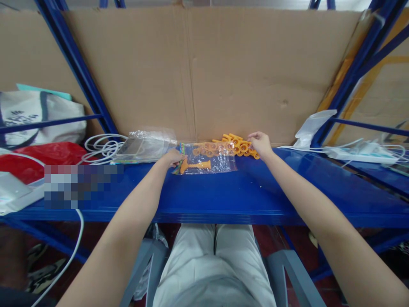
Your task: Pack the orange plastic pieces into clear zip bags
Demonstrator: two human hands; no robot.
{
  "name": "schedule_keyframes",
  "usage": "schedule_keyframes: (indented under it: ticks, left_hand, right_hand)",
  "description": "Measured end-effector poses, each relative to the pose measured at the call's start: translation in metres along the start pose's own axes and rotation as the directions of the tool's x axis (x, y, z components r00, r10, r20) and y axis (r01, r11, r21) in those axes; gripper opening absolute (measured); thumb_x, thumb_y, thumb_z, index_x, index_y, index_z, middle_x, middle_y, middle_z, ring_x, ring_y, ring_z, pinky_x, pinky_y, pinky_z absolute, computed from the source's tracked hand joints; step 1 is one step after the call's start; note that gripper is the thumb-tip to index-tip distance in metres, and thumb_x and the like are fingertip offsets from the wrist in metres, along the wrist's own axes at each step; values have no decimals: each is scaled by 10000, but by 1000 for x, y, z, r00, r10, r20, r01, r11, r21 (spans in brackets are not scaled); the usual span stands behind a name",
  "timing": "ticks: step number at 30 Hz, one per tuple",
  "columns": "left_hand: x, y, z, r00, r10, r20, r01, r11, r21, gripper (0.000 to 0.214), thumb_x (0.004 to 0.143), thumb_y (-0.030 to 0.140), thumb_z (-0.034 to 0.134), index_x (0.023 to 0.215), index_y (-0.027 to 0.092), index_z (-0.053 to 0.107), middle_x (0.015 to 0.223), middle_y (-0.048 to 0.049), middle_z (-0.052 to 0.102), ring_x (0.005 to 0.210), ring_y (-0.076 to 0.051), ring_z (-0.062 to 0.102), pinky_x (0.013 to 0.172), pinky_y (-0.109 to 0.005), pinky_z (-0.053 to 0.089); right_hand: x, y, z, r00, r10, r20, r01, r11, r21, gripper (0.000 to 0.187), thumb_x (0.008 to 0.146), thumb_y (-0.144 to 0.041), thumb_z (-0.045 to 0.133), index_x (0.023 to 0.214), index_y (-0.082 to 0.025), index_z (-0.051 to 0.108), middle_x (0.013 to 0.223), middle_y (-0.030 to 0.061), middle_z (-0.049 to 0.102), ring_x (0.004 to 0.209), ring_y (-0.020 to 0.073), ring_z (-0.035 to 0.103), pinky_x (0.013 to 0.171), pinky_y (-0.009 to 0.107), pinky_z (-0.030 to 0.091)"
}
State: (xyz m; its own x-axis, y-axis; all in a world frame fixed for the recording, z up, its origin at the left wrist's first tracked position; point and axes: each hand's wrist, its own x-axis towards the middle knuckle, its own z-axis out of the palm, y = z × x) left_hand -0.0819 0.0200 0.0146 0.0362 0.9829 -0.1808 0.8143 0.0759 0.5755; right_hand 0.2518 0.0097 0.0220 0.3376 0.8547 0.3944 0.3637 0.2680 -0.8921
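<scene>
On the blue shelf [223, 192] lies a clear plastic bag [209, 158] with orange plastic pieces inside. My left hand [173, 157] pinches the bag's left edge, fingers closed on it. A loose pile of orange pieces [238, 145] sits just behind the bag on the right. My right hand [260, 143] rests at the right end of that pile, fingers curled on the pieces.
A stack of clear bags [145, 145] and coiled white cable [102, 148] lie to the left. A red bag [38, 160] and a white tote [38, 117] sit far left. A white power strip [361, 153] with cables is at right. Cardboard [204, 72] backs the shelf.
</scene>
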Motion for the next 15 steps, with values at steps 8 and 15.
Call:
schedule_keyframes:
  ticks: [8,15]
  left_hand:
    - [-13,10,2,973,8,-229,67,947,315,264,917,304,578,827,100,717,521,-58,595,503,-163,590,468,-220,386]
    - [-9,8,3,962,50,-270,73,902,426,344,895,287,601,1103,42,724,1118,-224,721,997,-282,714,704,-235,520]
  right_hand:
    - [5,-5,6,939,-324,116,332,765,-552,438,856,-297,577,1268,-148,576,1297,187,540,1177,327,579,988,473,471]
    - [-4,-24,34,918,-243,314,397,519,-757,483,975,-381,407,1414,-220,529,1356,168,548,1219,353,551,994,520,427]
